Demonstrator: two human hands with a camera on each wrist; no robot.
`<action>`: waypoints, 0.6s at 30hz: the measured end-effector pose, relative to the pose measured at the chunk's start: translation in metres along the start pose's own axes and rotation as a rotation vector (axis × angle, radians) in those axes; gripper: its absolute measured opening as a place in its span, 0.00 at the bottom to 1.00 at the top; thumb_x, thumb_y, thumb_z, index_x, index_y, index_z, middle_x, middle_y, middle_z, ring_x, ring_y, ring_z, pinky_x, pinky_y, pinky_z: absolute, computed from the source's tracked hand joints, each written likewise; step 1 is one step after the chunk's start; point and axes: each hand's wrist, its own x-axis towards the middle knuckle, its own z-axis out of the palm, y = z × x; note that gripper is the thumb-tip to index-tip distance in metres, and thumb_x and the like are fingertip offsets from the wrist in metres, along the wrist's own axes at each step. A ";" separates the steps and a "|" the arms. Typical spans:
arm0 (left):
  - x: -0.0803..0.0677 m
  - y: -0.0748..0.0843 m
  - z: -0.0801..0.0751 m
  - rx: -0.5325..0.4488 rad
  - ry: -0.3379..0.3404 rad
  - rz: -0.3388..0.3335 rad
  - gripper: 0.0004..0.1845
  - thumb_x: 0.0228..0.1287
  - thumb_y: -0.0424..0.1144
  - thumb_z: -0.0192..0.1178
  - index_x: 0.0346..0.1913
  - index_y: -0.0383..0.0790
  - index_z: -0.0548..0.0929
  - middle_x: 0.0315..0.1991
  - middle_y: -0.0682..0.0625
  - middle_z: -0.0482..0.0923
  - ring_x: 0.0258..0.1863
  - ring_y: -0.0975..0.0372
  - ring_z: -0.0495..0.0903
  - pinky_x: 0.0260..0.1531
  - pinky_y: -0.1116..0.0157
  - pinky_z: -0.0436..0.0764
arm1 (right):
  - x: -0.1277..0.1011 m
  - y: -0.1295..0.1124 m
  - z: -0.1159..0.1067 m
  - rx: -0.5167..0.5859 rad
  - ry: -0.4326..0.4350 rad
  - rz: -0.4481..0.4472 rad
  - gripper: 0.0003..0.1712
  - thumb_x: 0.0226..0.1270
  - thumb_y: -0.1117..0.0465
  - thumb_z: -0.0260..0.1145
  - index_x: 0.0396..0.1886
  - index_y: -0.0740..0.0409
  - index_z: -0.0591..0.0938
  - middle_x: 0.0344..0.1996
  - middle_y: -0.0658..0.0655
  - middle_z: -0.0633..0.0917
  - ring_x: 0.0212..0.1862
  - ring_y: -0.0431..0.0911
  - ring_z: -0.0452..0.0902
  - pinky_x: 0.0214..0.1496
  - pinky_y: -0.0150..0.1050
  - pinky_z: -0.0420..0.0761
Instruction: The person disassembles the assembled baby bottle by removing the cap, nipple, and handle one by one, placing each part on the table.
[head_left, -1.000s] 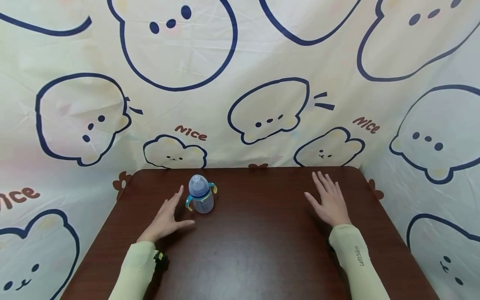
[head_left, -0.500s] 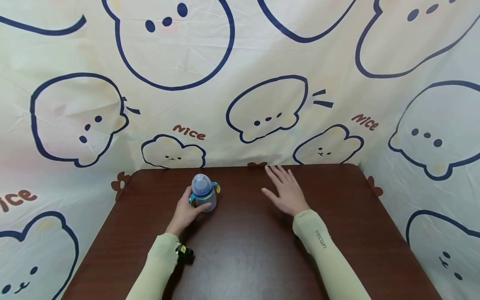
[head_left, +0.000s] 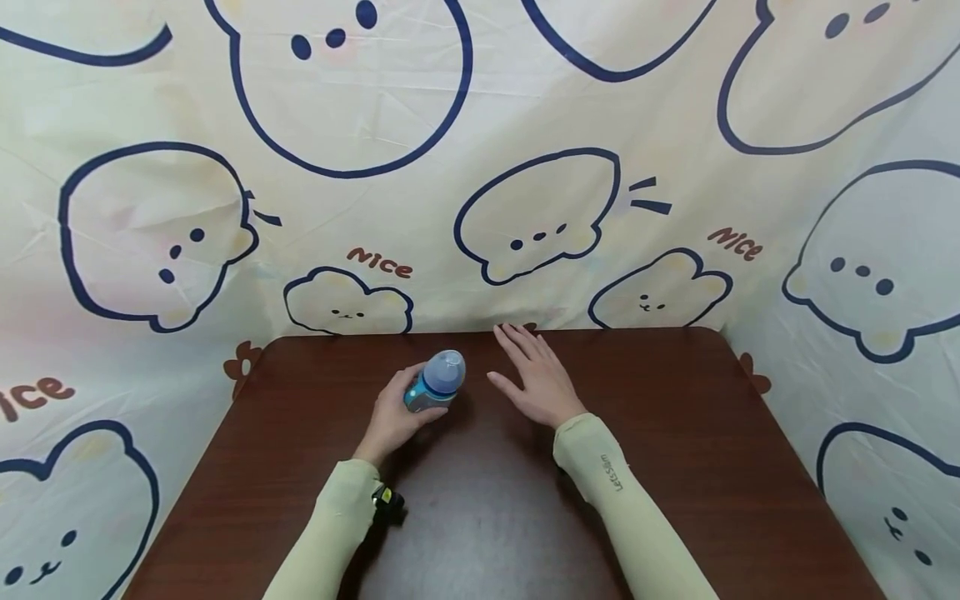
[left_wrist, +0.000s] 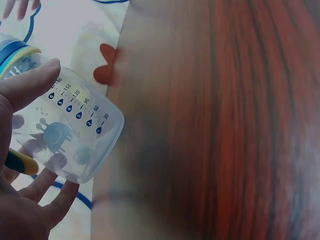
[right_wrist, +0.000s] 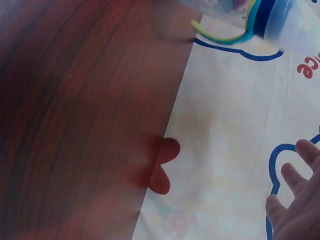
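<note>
My left hand (head_left: pixel 393 417) grips a baby bottle (head_left: pixel 444 373) with a blue cap, raised off the table and tipped to the right. In the left wrist view, the thumb lies across the clear bottle body (left_wrist: pixel 95 115), printed with a measuring scale, and fingers curl beneath it. A yellow-tipped handle (left_wrist: pixel 25 164) shows by the palm. To the right of the bottle and apart from it, my right hand (head_left: pixel 542 383) hovers with fingers spread, holding nothing. In the right wrist view, a teal and yellow bottle handle (right_wrist: pixel 222 39) appears at the top, beyond the fingers.
A dark brown wooden table (head_left: pixel 480 517) lies under both hands. A cream cloth (head_left: pixel 420 217) with blue-outlined cartoon animals hangs right behind the table's back edge and along both sides. A black wrist camera (head_left: pixel 388 503) sits on the left sleeve.
My left hand has closed around the bottle, lifted it from the table, tilted it and carried it rightward. My right hand has moved left, closer to the bottle, staying spread.
</note>
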 end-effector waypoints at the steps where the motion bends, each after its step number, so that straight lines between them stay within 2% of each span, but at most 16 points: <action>1: 0.001 0.001 0.002 0.013 -0.001 0.015 0.44 0.53 0.44 0.81 0.72 0.58 0.71 0.66 0.48 0.75 0.66 0.48 0.73 0.68 0.36 0.68 | 0.001 -0.002 0.000 0.005 -0.007 0.000 0.44 0.77 0.33 0.53 0.85 0.40 0.54 0.83 0.51 0.59 0.84 0.51 0.49 0.83 0.56 0.52; 7: 0.003 0.009 0.016 0.084 -0.018 0.080 0.42 0.53 0.46 0.81 0.71 0.63 0.74 0.64 0.49 0.76 0.64 0.49 0.72 0.63 0.36 0.72 | 0.004 -0.013 0.000 0.073 -0.051 0.010 0.44 0.76 0.35 0.56 0.85 0.39 0.53 0.83 0.51 0.59 0.83 0.52 0.51 0.82 0.56 0.56; 13: 0.005 0.018 0.027 0.132 -0.033 0.098 0.42 0.52 0.48 0.82 0.71 0.65 0.74 0.63 0.50 0.76 0.62 0.50 0.72 0.61 0.39 0.76 | 0.004 -0.017 0.001 0.148 -0.071 0.042 0.44 0.75 0.34 0.57 0.85 0.36 0.53 0.82 0.50 0.60 0.81 0.53 0.57 0.77 0.60 0.65; 18: 0.006 0.024 0.034 0.149 -0.031 0.114 0.43 0.50 0.48 0.83 0.71 0.64 0.75 0.60 0.51 0.77 0.60 0.52 0.71 0.58 0.42 0.78 | 0.004 -0.016 0.003 0.225 -0.095 0.091 0.44 0.76 0.35 0.57 0.84 0.31 0.51 0.81 0.50 0.62 0.76 0.55 0.67 0.72 0.61 0.71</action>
